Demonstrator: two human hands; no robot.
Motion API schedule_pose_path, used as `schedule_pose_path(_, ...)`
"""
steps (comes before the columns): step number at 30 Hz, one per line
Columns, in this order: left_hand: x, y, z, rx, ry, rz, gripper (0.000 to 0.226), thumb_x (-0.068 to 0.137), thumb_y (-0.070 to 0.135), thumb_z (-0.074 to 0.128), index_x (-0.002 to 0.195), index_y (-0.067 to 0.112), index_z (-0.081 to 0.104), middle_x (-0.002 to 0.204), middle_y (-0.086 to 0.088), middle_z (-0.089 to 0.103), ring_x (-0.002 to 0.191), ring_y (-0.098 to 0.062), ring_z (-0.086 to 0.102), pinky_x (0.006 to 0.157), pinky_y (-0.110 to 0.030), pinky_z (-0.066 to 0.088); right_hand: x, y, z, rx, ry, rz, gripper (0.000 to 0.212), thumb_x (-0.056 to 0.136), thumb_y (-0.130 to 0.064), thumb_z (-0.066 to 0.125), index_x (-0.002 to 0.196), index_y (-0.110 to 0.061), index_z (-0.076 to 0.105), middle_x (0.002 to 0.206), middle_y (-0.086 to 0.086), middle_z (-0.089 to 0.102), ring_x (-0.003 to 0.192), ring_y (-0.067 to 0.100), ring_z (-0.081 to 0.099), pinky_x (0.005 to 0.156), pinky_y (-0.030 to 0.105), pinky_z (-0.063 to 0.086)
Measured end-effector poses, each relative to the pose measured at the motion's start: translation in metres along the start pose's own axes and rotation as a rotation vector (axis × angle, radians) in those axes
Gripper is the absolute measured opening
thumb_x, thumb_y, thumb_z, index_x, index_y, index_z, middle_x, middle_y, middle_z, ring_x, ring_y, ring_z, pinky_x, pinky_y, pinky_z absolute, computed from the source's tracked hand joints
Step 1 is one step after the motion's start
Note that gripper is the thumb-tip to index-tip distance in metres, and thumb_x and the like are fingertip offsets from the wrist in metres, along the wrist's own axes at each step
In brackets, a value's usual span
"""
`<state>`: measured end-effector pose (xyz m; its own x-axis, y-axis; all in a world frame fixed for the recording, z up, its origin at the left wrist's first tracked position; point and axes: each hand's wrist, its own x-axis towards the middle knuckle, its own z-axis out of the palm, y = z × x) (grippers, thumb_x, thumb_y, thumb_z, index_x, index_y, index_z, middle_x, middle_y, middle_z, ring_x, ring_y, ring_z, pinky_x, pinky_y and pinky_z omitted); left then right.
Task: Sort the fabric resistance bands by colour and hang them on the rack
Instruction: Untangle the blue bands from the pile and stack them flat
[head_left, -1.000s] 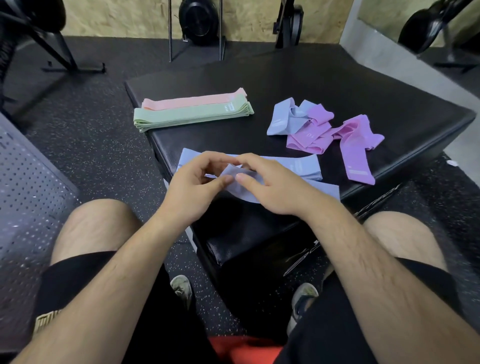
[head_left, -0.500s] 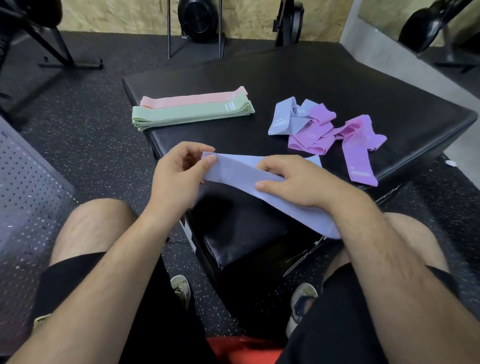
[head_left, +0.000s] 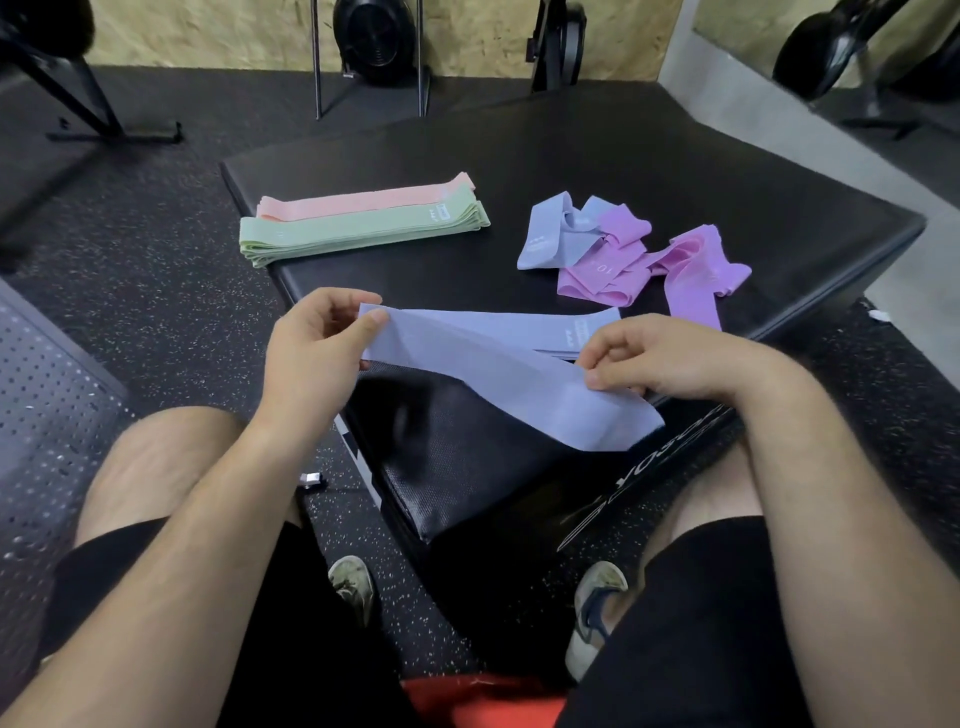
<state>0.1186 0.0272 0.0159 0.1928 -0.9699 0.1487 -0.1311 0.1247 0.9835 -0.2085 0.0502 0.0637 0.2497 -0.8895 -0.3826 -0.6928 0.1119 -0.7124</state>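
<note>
- The left hand (head_left: 317, 343) and right hand (head_left: 670, 358) are farther apart than a second ago. Then they were close together over a bunched blue band (head_left: 498, 374), which is now pulled out long and nearly flat between them.
- Left fingers (head_left: 371, 325) pinch the band's left end between thumb and forefinger. The right fingers are curled and pinch its lower edge close to the other end, having slid outward along the band.
- The band hangs in the air over the near corner of the desk (head_left: 727, 171), at 6 o'clock of its top. Its right end droops past the edge.
- Directly behind it, flat on the desk, lies the blue pile (head_left: 571, 325), unmoved. The straightened band looks ready to go on top of it.
- The green stack (head_left: 363, 234) and pink stack (head_left: 363, 200) at 11 o'clock are as they were.
- The mixed heap (head_left: 623, 249) at 1 o'clock, purple bands with at least one blue, also looks untouched, so sorting seems roughly half done.
- Nothing is hung yet. A grey perforated panel (head_left: 47, 374) sits at 9 o'clock; whether it is the rack I cannot tell.
</note>
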Motion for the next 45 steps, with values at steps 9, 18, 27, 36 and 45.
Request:
schedule_pose_path(9,0.002,-0.001,-0.002,0.066,0.082,0.012,0.007,0.092,0.022,0.074,0.094,0.029,0.073,0.084,0.01,0.068,0.069,-0.006,0.057,0.056,-0.017,0.049,-0.002,-0.001,0.003,-0.045,0.001,0.023,0.021,0.084,-0.049,0.076,0.094,-0.031,0.07,0.083,-0.005,0.067,0.075,0.013,0.051,0.074,0.033,0.043)
schedule_pose_path(18,0.001,0.0,-0.007,0.086,0.12,0.012,0.008,0.093,0.02,0.073,0.1,0.023,0.074,0.087,0.007,0.068,0.073,-0.008,0.057,0.055,-0.015,0.049,-0.017,0.006,-0.007,-0.208,-0.083,0.092,0.035,0.08,-0.045,0.08,0.079,-0.012,0.067,0.072,-0.007,0.06,0.066,0.008,0.051,0.069,0.026,0.042)
schedule_pose_path(27,0.039,0.011,-0.015,0.271,0.048,0.078,0.019,0.09,0.02,0.072,0.106,0.031,0.074,0.073,0.012,0.055,0.057,0.001,0.046,0.057,-0.01,0.038,0.003,0.016,-0.019,0.321,0.481,-0.015,0.022,0.093,-0.016,0.072,0.113,-0.017,0.062,0.074,0.003,0.073,0.048,0.003,0.057,0.052,0.021,0.043)
schedule_pose_path(36,0.043,-0.008,-0.011,0.568,0.0,0.139,0.013,0.095,0.017,0.067,0.107,0.02,0.071,0.082,0.005,0.062,0.068,-0.003,0.056,0.065,-0.017,0.042,0.034,0.02,-0.004,0.104,0.645,0.033,0.016,0.09,-0.024,0.069,0.104,-0.03,0.063,0.084,-0.001,0.074,0.086,0.015,0.07,0.072,0.03,0.051)
schedule_pose_path(45,0.046,-0.022,-0.011,0.773,-0.04,0.149,0.023,0.096,0.025,0.069,0.115,0.014,0.073,0.121,-0.008,0.054,0.12,-0.026,0.051,0.104,-0.03,0.036,0.04,0.022,0.001,-0.114,0.662,0.04,0.026,0.09,-0.021,0.064,0.114,-0.031,0.063,0.089,-0.003,0.061,0.079,0.013,0.059,0.072,0.031,0.048)
